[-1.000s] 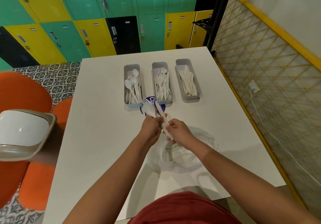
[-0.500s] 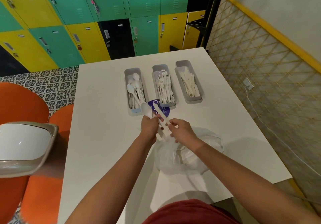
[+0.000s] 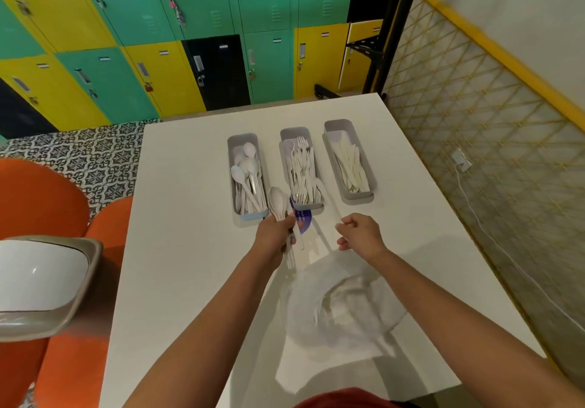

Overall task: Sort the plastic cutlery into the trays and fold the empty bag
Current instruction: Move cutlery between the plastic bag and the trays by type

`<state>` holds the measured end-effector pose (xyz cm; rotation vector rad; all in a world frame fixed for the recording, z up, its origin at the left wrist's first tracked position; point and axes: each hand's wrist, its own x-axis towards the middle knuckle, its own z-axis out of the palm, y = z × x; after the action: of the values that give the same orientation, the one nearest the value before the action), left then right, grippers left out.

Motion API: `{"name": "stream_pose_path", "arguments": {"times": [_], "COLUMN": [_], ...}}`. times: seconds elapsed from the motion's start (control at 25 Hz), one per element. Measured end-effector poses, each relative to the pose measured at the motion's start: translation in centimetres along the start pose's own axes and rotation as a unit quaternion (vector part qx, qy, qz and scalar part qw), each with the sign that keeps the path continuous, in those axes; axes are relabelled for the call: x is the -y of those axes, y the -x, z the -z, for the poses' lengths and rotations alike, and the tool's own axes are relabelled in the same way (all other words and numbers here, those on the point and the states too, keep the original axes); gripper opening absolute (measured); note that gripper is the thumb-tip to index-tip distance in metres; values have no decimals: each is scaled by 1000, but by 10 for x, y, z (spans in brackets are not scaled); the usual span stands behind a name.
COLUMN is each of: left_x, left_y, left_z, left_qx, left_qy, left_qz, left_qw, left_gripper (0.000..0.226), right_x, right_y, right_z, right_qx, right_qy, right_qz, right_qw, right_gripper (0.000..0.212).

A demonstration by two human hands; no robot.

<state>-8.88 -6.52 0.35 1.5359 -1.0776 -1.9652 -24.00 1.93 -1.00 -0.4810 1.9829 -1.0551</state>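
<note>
Trays (image 3: 348, 200) hold spoons (image 3: 248, 173), forks (image 3: 300, 170), seemingly knives (image 3: 351, 167).

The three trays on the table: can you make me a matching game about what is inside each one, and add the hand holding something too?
Things:
1. left tray
2. middle tray
3. right tray
4. left hand

What goes with it:
a. knives
b. grips spoons just in front of the trays
c. forks
d. spoons lying inside

Pairs: 1-d, 2-c, 3-a, 4-b
</note>
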Motion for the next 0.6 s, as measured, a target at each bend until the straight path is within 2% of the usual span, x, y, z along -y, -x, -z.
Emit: {"name": "stream_pose_path", "arguments": {"times": [0.04, 0.24, 0.48, 0.6], "left_x": [-3, -19, -32, -31], "left_y": [-4, -25, -51, -65], "left_z": [-2, -20, -39, -45], "left_qx": [3, -8, -26, -39], "left_qy": [-6, 40, 57, 25], "left_qz": [2, 28, 80, 92], "left_qw": [1000, 999, 995, 995], "left_gripper": [9, 4, 10, 12], "right_x": [2, 11, 33, 42], "right_y": [-9, -58, -117, -143], "right_z": [6, 30, 45, 47], "right_qx": [-11, -44, -72, -66], "right_qy": [0, 11, 74, 112], "right_qz": [-2, -5, 17, 25], "right_qw": [1000, 999, 995, 991], "right_gripper": [5, 33, 38, 41]}}
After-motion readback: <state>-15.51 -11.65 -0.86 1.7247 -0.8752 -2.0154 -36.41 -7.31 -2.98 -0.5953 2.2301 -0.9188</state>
